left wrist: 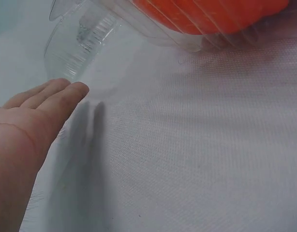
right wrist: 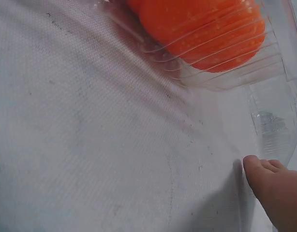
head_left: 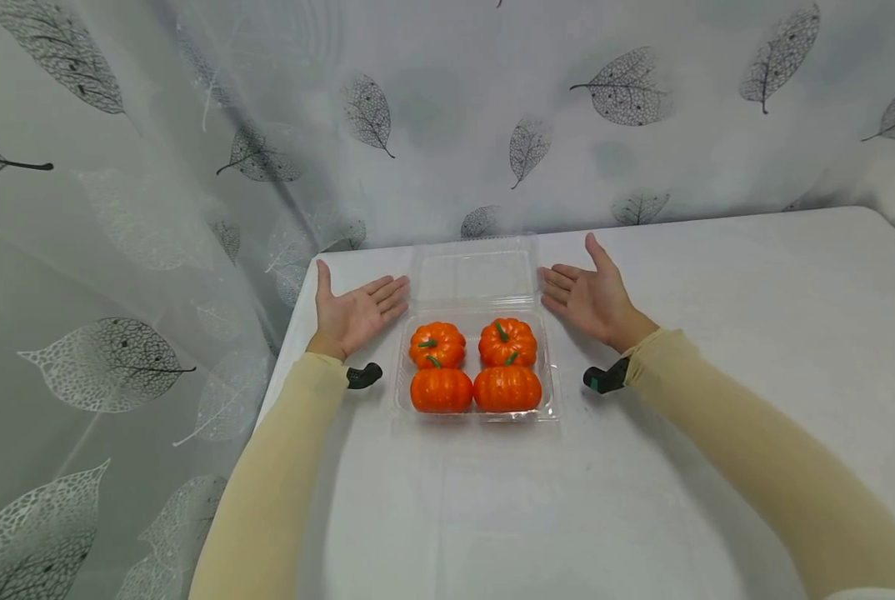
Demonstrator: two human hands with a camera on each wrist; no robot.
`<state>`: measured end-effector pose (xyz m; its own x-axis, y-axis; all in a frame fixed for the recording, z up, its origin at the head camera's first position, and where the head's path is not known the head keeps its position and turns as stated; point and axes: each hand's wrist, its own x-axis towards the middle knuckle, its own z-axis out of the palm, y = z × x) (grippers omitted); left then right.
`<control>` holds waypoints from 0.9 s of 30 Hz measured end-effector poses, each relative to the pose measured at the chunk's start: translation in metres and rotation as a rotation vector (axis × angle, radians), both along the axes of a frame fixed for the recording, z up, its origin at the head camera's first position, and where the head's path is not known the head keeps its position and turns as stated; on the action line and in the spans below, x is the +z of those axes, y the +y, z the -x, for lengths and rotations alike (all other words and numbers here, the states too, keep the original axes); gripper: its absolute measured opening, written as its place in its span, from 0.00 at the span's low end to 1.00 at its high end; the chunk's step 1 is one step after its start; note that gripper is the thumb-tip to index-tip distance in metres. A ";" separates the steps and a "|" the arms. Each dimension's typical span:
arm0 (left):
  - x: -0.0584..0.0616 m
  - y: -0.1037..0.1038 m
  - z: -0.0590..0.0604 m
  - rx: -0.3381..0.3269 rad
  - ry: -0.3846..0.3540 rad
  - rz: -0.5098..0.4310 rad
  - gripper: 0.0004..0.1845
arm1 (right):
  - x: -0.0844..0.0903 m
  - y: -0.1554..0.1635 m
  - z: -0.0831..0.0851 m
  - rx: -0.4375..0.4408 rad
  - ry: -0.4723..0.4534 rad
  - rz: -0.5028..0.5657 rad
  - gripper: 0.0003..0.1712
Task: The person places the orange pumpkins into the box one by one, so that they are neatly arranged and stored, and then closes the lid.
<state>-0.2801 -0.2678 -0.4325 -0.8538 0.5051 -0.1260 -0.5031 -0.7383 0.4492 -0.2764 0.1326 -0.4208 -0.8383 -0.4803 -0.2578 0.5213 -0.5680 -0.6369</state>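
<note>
A clear plastic clamshell box (head_left: 552, 412) stands on the white table, its hinged lid (head_left: 473, 273) laid back toward the curtain. Several small orange pumpkins with green stems fill the base in two rows, among them a back left pumpkin (head_left: 437, 345) and a front right pumpkin (head_left: 507, 389). My left hand (head_left: 355, 317) is palm up with straight fingers, its tips beside the left edge of the lid. On the other side, my right hand (head_left: 590, 296) mirrors it, fingers extended by the lid's right edge and thumb raised. Neither hand holds anything.
A pale curtain with a leaf print (head_left: 447, 108) hangs behind the table and down its left side. White cloth covers the tabletop (head_left: 755, 333), which stretches farther to the right. Black wrist-worn pieces stick out inward from the left cuff (head_left: 363, 376) and right cuff (head_left: 605, 377).
</note>
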 end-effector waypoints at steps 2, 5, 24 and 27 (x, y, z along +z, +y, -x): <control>0.001 0.001 0.001 0.002 -0.002 0.002 0.67 | 0.002 -0.001 0.000 0.007 0.012 0.005 0.63; 0.002 0.003 0.001 0.002 0.000 0.006 0.67 | 0.005 -0.002 -0.001 0.006 0.027 -0.006 0.63; 0.030 -0.004 -0.008 -0.104 0.264 0.053 0.58 | 0.035 -0.001 -0.023 -0.068 0.273 -0.044 0.51; 0.035 -0.011 -0.014 -0.108 0.320 0.100 0.56 | 0.043 -0.002 -0.030 -0.067 0.323 -0.059 0.49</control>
<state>-0.2659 -0.2787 -0.3970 -0.8004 0.5933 0.0856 -0.3982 -0.6331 0.6638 -0.2464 0.1308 -0.3782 -0.9106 -0.4134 0.0002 0.2501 -0.5514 -0.7959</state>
